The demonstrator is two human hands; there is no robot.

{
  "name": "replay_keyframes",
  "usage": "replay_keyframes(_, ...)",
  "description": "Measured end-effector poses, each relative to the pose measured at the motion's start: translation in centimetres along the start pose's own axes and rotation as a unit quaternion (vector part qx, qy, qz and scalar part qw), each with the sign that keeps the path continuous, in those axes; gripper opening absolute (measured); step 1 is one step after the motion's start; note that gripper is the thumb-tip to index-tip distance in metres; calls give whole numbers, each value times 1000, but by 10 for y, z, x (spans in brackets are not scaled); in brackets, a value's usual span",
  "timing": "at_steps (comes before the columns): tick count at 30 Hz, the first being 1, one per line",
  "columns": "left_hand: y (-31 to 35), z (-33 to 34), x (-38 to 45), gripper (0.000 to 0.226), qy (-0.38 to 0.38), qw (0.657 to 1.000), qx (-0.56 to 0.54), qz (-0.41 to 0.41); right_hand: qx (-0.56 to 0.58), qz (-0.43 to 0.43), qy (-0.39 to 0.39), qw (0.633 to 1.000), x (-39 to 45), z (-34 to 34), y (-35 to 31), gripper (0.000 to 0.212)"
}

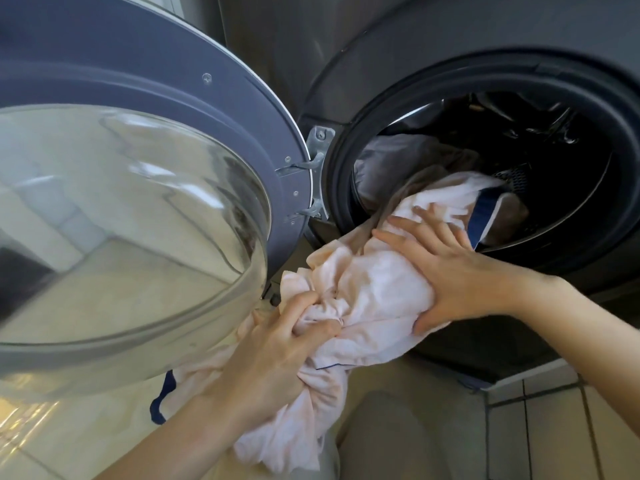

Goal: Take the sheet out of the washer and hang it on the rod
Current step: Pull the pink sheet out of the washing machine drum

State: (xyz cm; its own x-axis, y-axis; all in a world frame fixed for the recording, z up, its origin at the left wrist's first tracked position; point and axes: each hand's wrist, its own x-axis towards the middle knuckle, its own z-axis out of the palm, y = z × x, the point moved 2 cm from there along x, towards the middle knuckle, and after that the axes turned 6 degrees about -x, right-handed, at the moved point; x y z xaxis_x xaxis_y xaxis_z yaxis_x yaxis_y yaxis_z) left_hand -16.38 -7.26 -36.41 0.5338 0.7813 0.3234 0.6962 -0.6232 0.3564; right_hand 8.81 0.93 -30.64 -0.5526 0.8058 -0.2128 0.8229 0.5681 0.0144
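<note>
A pale pink sheet trails out of a front-loading washer, its door swung open to the left. The sheet's long axis runs from the dark drum at upper right, over the rubber seal, down toward the lower left. The left hand clenches a bunched fold below the opening, fingers curled tight. The right hand, nearer the drum, clasps the bundle with spread fingers on top and thumb beneath. Part of the sheet lies inside among darker laundry. No rod is visible.

Both forearms bare, no sleeves or jewelry.
</note>
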Motion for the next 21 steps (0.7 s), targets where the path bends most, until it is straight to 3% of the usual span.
replay_keyframes(4,4,0,1,57,16,1000,6,1,-133,-9,-3,991,33,25,35,133)
replay_keyframes(7,9,3,2,71,22,1000,12,5,-113,-3,12,994,56,32,51,122)
replay_keyframes(11,12,3,8,61,23,1000,20,4,-51,23,12,998,72,41,51,89)
replay_keyframes(16,28,-23,10,56,-23,999,16,-25,-118,20,42,992,50,25,40,24)
replay_keyframes(19,45,-55,12,60,-31,999,10,-34,-103,64,-17,992,26,-6,26,18)
replay_keyframes(21,56,-79,12,77,-57,997,-3,-56,-55,70,4,996,7,-30,17,18)
